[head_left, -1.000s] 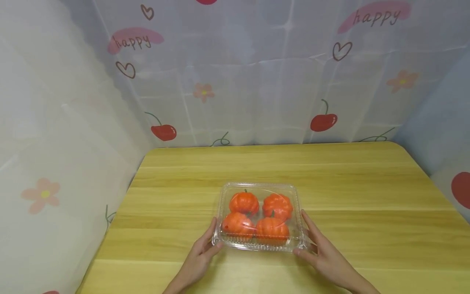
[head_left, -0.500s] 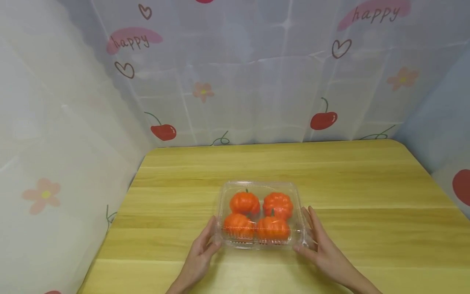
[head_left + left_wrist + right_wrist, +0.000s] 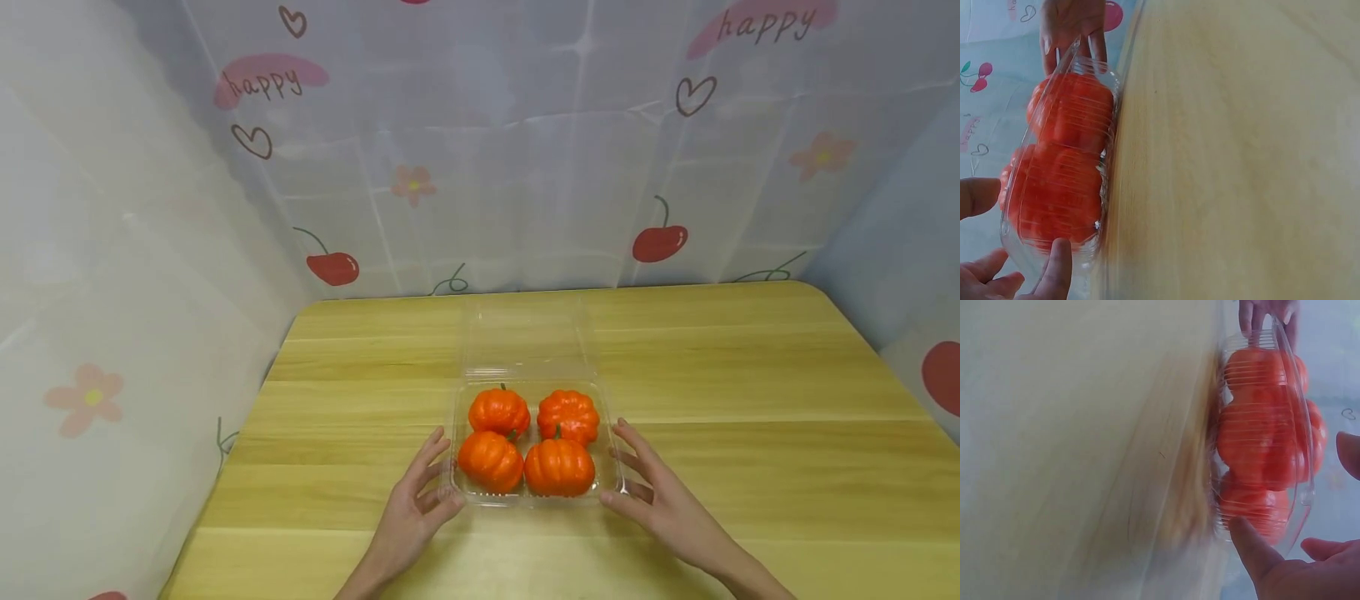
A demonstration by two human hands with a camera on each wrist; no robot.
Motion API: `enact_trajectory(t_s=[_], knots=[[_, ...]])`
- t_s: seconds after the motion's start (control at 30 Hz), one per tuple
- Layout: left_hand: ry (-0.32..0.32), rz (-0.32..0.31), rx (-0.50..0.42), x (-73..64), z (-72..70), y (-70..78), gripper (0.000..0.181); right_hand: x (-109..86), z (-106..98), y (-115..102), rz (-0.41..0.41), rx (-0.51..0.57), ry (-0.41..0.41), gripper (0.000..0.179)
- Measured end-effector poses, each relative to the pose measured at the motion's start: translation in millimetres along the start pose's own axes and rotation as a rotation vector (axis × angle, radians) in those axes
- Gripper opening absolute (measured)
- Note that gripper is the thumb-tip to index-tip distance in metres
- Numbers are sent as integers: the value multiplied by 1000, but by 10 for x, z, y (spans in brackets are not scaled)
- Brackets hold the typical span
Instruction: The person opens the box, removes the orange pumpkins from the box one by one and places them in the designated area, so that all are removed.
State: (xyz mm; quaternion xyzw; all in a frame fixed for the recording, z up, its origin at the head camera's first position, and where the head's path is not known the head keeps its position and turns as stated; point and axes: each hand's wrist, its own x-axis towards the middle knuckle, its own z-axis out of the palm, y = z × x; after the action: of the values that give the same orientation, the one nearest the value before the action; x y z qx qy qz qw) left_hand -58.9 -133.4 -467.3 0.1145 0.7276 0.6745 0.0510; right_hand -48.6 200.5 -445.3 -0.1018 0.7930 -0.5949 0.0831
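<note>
A clear plastic clamshell box (image 3: pixel 517 502) sits on the table with its lid (image 3: pixel 525 337) swung back toward the far edge. Inside are several small orange pumpkins (image 3: pixel 559 468), some showing a short green stem. At the box's left side is my left hand (image 3: pixel 408 512), its fingers loosely spread along the wall and its thumb near the front corner. Mirroring it, my right hand (image 3: pixel 663 504) stands at the right side, fingers apart. In the left wrist view a fingertip (image 3: pixel 1059 253) meets the ribbed wall, while the thumb stays off the rim.
The wooden table (image 3: pixel 750 375) has rounded far corners. Behind it hangs a pale curtain (image 3: pixel 517 192) printed with cherries, hearts and flowers. A similar sheet (image 3: pixel 135 250) closes off the left side, and another (image 3: pixel 922 217) the right.
The lid lay over the pumpkins before; now it is tipped back behind the box, leaving them uncovered. Both hands have loosened from the box's front corners, with fingers more spread.
</note>
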Motion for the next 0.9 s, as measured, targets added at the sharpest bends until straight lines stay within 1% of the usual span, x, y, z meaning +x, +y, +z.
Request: enact_trajectory(t_s=[0.17, 0.27, 0.37, 0.47, 0.57, 0.67, 0.8, 0.9], knots=[[19, -18, 26, 1, 4, 9, 66, 4, -9, -39, -9, -54, 9, 86], [20, -25, 42, 4, 2, 13, 66, 4, -30, -87, -7, -117, 21, 82], [6, -27, 69, 25, -21, 11, 67, 9, -60, -157, -18, -188, 36, 75], [-32, -22, 78, 61, -62, -8, 66, 34, -77, -226, -53, -245, 50, 69], [-74, -16, 59, 106, -102, -18, 65, 101, -67, -288, -112, -295, 56, 67], [-111, -24, 34, 146, -125, -12, 71, 188, -37, -352, -159, -323, 43, 65], [-147, -31, 24, 199, -144, -3, 84, 279, 26, -424, -164, -360, 1, 66], [-171, -35, 34, 229, -159, -10, 87, 326, 74, -452, -155, -380, -44, 68]])
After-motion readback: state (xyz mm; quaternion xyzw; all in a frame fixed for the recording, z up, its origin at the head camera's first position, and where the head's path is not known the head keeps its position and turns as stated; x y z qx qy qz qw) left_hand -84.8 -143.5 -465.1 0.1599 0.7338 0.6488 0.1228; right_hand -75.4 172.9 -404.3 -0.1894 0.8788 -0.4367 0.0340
